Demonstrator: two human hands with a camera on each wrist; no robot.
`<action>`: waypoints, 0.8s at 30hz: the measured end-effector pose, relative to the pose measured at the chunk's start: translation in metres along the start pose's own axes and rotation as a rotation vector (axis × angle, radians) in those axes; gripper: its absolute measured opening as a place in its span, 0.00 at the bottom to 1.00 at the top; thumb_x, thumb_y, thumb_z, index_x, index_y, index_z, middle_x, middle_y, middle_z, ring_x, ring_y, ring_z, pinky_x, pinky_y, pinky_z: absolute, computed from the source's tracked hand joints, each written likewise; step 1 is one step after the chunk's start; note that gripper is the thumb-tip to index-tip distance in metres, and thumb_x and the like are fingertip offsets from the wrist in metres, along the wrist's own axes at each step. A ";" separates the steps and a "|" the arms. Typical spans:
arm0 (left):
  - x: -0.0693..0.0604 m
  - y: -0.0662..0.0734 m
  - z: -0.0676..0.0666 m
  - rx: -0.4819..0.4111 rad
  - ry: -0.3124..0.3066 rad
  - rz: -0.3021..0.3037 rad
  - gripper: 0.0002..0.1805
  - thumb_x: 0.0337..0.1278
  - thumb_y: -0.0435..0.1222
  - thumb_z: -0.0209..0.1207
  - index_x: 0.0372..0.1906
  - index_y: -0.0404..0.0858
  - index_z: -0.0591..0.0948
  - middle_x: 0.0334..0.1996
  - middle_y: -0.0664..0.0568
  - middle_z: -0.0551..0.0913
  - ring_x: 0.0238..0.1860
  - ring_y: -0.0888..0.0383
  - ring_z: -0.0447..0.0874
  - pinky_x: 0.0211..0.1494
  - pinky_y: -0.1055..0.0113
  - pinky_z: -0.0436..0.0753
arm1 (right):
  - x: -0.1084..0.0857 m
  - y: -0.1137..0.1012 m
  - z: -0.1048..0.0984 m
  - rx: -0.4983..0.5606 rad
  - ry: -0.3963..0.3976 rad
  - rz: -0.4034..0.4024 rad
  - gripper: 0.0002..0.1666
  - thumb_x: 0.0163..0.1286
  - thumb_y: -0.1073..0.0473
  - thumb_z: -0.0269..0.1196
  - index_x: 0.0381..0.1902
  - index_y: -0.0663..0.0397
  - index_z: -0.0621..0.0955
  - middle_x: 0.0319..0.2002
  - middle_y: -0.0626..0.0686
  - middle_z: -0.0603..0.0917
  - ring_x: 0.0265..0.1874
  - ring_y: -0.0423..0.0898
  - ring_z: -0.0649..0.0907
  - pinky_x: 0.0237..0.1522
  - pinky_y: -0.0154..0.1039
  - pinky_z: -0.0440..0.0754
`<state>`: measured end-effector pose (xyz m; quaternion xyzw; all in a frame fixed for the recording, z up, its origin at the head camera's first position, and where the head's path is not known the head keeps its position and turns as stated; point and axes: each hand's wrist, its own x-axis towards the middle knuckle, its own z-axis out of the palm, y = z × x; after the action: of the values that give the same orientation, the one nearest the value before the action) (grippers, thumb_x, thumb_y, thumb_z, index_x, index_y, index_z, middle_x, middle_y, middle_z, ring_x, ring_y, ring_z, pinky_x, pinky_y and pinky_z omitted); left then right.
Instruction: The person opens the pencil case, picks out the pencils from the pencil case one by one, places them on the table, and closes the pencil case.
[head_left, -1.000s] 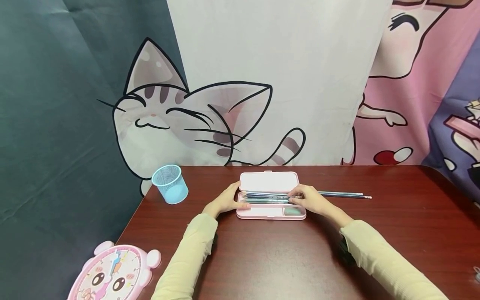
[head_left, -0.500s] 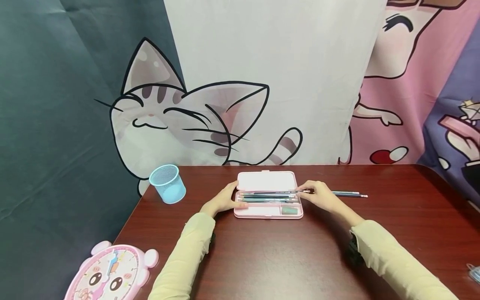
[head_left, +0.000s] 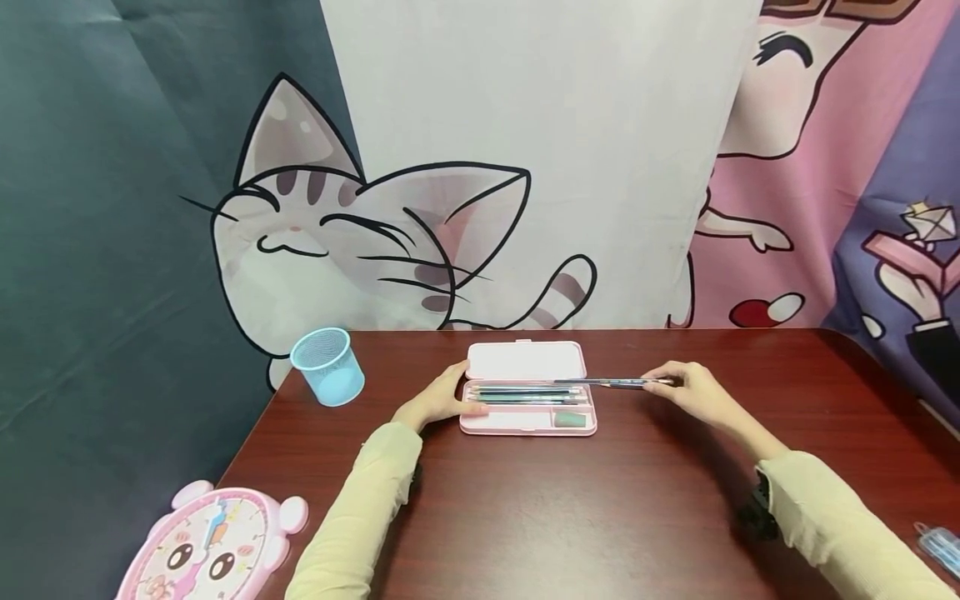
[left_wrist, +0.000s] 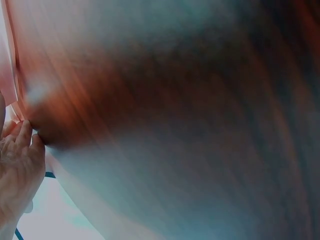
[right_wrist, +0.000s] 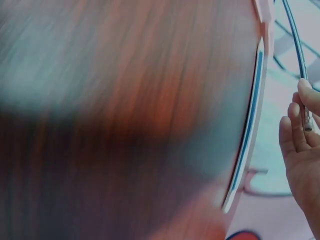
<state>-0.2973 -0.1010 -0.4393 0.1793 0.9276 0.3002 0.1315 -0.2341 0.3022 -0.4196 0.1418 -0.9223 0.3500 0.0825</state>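
A pink pencil case (head_left: 525, 432) lies with its lid raised at the back in the head view. Several pencils (head_left: 525, 394) and a green eraser (head_left: 570, 419) are inside. My left hand (head_left: 435, 402) holds the case's left end, thumb over the front part and fingers toward the lid. To the right of the case, my right hand (head_left: 693, 390) pinches a dark pencil (right_wrist: 296, 42) near its eraser end. The pencil's other end points left over the case's right side. A blue-striped pencil (right_wrist: 250, 117) lies on the table in the right wrist view.
A light blue mesh pen cup (head_left: 328, 367) stands at the table's back left. At the front left is a pink cartoon clock (head_left: 210, 546). A small pale blue object (head_left: 941, 546) lies at the right edge. A printed cloth hangs behind the table (head_left: 570, 517).
My right hand has moved right from over the case, drawing the pencil out with it. The left hand stays on the case's left end. The view has shifted slightly.
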 end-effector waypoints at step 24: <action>-0.001 0.001 -0.001 -0.035 -0.008 -0.007 0.55 0.40 0.52 0.68 0.71 0.37 0.51 0.69 0.44 0.55 0.70 0.50 0.53 0.71 0.54 0.56 | -0.032 0.062 -0.036 -0.185 0.059 0.041 0.09 0.54 0.61 0.67 0.33 0.59 0.84 0.31 0.58 0.84 0.27 0.25 0.70 0.29 0.27 0.70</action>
<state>-0.2967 -0.1011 -0.4379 0.1751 0.9222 0.3152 0.1395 -0.2214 0.3771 -0.4401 0.1042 -0.9506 0.2689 0.1151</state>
